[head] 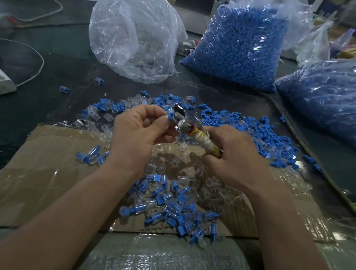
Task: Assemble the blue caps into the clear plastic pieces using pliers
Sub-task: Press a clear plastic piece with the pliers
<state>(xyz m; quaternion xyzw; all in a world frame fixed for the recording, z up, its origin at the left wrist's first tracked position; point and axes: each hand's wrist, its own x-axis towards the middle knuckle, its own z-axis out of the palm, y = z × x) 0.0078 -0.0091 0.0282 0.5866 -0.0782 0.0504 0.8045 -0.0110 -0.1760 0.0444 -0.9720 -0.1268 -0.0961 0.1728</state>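
Clearly mid-batch, judging by the piles. At left, on the flat brown cardboard sheet: small cluster of finished clear pieces with blue caps seated. Left hand curled, thumb and fingers pinching one small blue cap with clear piece up at the jaws of the silvery metal pliers with tape-wrapped handles; too blurred to tell whether seated. Below, between the forearms: larger heap of finished pieces. Right hand wrapped round the handles. Further right: loose blue caps spread on the dark table; behind, tall clear bag packed with blue caps and second such bag. Plenty left, apparently.
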